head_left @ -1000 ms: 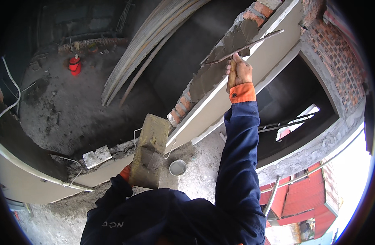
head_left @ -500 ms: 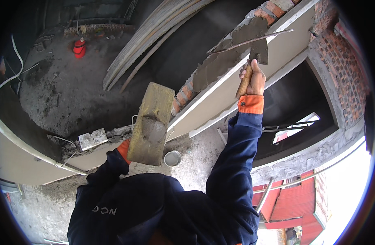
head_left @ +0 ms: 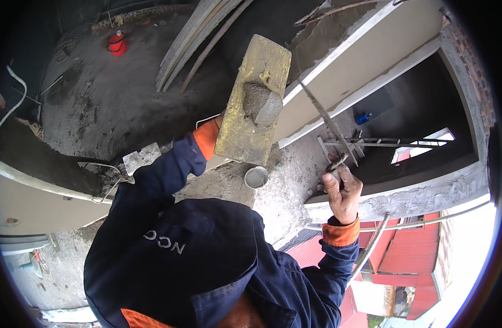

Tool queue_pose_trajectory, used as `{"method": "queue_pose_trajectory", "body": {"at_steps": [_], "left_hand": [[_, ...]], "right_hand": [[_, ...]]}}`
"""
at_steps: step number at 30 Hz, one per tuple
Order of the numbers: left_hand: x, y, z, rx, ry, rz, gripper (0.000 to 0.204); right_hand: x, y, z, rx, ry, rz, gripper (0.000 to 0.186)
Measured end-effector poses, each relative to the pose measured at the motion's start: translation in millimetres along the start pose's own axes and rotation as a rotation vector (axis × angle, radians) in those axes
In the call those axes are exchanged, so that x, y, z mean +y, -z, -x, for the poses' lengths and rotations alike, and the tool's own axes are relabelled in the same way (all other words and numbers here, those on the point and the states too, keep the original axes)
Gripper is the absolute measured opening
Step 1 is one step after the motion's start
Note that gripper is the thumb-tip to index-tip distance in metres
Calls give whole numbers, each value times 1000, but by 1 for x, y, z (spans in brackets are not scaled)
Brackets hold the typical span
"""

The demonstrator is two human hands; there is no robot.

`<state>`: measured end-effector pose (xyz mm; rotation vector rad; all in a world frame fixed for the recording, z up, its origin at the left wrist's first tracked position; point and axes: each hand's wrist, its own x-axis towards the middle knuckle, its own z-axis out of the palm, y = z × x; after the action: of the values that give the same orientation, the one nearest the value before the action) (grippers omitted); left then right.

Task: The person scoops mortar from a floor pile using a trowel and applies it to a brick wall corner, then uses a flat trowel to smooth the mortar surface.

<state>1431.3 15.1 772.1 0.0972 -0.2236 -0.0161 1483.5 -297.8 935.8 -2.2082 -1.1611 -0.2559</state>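
Note:
My left hand [head_left: 218,121] holds a yellowish, worn plasterer's hawk [head_left: 240,143] from beneath, and the board hides its fingers. A lump of wet grey mortar [head_left: 263,104] sits on the middle of the hawk. Out to the right, my right hand [head_left: 345,195] is closed around the handle of a trowel [head_left: 331,123]. The trowel's blade is seen nearly edge-on, pointing up and left, apart from the hawk. Beyond both hands runs a wall top with fresh grey mortar [head_left: 322,34] along it.
A thin rod [head_left: 344,10] lies on the wall top. Long curved boards [head_left: 199,41] lean behind the wall, near a red bucket [head_left: 117,45]. Below stands a pail [head_left: 256,177]. At left, a pale block [head_left: 141,157] rests on the ledge. A wall opening [head_left: 404,120] lies right.
My right hand has drawn the trowel back from the wall top, down toward me, turning its blade edge-on. My left hand has raised the hawk and moved it right. The view has shifted.

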Motion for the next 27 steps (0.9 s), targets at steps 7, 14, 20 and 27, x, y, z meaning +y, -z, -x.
{"method": "queue_pose_trajectory", "body": {"at_steps": [7,14,20,27], "left_hand": [[-17,3,-14,-68,183,97,47],[-26,14,12,71,203,-95,46],[-41,46,45,391,204,-330,46],[-44,94,91,400,27,-234,40]], "right_hand": [[38,-26,-21,7,242,377,29],[67,1,-86,268,134,599,30],[55,20,-170,400,193,470,25],[12,26,-298,538,197,231,32]]}}
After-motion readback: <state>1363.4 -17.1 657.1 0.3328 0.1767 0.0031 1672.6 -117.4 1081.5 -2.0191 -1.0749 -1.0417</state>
